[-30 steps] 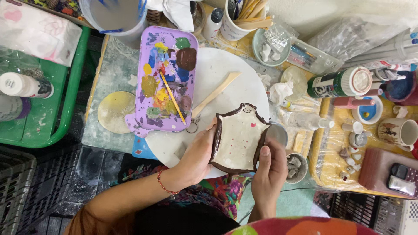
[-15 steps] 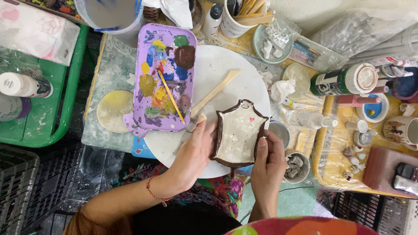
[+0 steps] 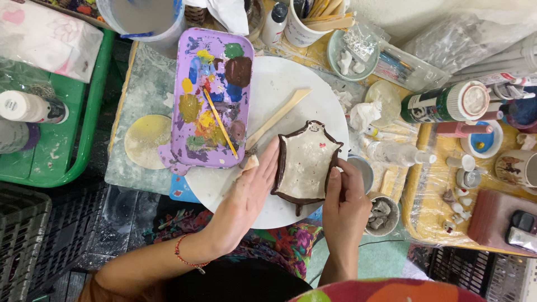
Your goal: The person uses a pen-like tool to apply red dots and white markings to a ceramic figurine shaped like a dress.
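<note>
The messy bench point(image 3: 140, 168) holds a round white board point(image 3: 279, 95). On it lies a clay dish point(image 3: 305, 162), shaped, dark-rimmed and pale inside; little looks left to do. The left hand point(image 3: 249, 196), flat and wide, presses its side. The right hand point(image 3: 347, 204) pinches its rim.

Probably a craft studio: paint palette point(image 3: 212, 100), brushes point(image 3: 321, 11), paint bottles point(image 3: 447, 103).

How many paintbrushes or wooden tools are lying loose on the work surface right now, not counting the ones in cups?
2: a yellow-handled paintbrush lying across the purple palette, and a wooden modelling tool on the white round board, above the left hand. More may be hidden in the clutter.
</note>
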